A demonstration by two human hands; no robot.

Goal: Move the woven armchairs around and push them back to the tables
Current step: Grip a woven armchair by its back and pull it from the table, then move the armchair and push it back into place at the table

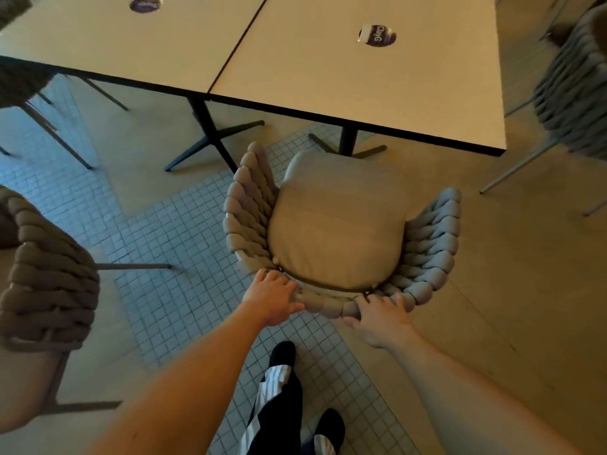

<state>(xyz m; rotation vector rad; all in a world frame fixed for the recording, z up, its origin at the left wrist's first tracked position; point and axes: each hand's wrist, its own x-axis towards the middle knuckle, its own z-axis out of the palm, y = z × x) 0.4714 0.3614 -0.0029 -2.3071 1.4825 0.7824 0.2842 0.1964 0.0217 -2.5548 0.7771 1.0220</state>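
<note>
A grey woven armchair [338, 224] with a beige seat cushion stands in front of me, its seat facing the right-hand table [377, 93]. The front of the cushion reaches just under that table's near edge. My left hand [272, 298] grips the left part of the chair's woven back rim. My right hand [377, 318] grips the right part of the same rim, fingers curled over the braids. A second table [115, 37] adjoins the first on the left.
Another woven armchair [42, 284] stands close at my left, and a third [574, 93] at the right beside the table. A dark chair [23, 83] sits at the far left. Black table bases [210, 139] stand under the tables. My feet [282, 356] are on the tiled floor.
</note>
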